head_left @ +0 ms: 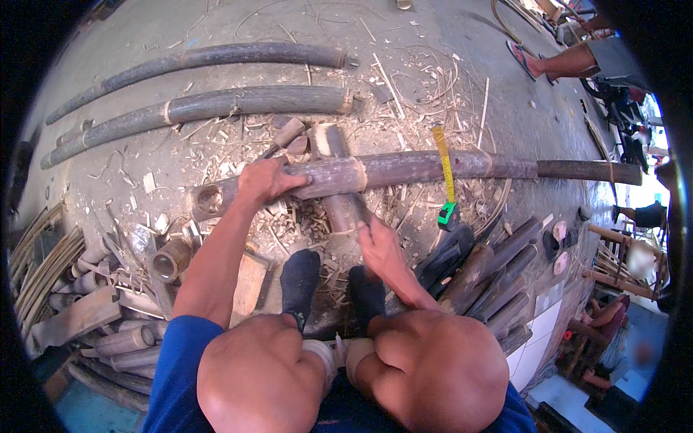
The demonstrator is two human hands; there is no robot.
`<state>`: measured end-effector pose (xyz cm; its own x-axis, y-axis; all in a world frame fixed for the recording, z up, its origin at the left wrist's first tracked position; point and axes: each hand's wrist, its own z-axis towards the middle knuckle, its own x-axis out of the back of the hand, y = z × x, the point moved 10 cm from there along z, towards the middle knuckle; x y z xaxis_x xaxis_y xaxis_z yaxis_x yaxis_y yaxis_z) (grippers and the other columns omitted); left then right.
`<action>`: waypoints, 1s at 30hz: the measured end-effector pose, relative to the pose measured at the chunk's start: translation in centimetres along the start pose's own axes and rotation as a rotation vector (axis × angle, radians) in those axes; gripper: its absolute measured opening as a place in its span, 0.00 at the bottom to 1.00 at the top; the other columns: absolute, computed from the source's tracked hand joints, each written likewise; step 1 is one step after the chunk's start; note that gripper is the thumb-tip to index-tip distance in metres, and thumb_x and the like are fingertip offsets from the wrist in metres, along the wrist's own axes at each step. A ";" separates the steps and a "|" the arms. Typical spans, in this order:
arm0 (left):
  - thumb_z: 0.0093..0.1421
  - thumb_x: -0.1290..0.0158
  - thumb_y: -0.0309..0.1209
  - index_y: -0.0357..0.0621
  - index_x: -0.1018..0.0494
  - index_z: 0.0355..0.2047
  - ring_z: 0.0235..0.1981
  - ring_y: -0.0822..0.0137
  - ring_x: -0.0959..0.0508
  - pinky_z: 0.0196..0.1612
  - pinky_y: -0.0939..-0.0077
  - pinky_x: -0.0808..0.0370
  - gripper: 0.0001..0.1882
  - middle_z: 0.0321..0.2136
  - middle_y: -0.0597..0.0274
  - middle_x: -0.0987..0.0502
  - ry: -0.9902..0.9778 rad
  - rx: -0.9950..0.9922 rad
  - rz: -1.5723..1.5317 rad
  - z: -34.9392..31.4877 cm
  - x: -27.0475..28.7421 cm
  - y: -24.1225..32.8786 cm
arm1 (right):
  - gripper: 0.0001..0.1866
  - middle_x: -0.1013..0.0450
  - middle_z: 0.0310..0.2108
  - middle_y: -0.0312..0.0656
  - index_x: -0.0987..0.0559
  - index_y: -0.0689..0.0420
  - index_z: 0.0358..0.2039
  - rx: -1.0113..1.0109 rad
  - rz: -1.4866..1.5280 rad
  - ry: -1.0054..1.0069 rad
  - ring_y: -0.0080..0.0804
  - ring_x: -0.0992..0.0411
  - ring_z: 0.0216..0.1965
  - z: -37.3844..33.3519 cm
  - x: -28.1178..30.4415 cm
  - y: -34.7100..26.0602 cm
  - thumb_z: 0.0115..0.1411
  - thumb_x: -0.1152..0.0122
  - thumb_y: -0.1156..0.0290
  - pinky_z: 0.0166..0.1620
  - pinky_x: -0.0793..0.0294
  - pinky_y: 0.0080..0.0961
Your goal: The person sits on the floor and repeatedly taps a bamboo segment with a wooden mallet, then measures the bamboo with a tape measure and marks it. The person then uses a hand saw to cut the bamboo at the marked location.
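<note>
A long bamboo pole [415,168] lies crosswise in front of me, its open hollow end at the left. My left hand [266,180] is closed over the pole near that end, thumb pointing right. Under the pole, a short thick bamboo piece [337,211] lies crosswise to it. My right hand [378,242] is closed beside this piece, by a dark narrow edge; what it holds is mostly hidden. A tape measure [448,215] with a green case lies to the right, its yellow tape running across the pole. A wooden-handled tool [289,133] rests beyond the pole.
Two dark bamboo poles [253,101] lie farther off at the left. Shavings and chips cover the floor [426,79]. Cut bamboo pieces [133,339] are heaped at the left, and more bamboo [498,278] at the right. Another person's sandalled foot [525,61] shows at far right.
</note>
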<state>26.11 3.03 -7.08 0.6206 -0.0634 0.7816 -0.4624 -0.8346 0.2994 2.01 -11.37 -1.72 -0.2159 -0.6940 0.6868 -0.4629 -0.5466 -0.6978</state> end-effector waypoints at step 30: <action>0.49 0.45 0.74 0.46 0.21 0.55 0.54 0.49 0.18 0.56 0.53 0.24 0.48 0.49 0.47 0.16 -0.010 -0.017 0.013 -0.1 0.1 0.1 | 0.19 0.23 0.28 0.70 0.23 0.72 0.37 0.012 -0.103 -0.255 0.72 0.22 0.34 3.8 -5.2 -5.9 0.68 0.49 0.65 0.41 0.23 0.62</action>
<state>26.09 3.00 -6.97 0.6204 -0.0800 0.7802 -0.4811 -0.8244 0.2981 9.15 -6.30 -1.98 0.0562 -0.7293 0.6819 -0.4607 -0.6249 -0.6303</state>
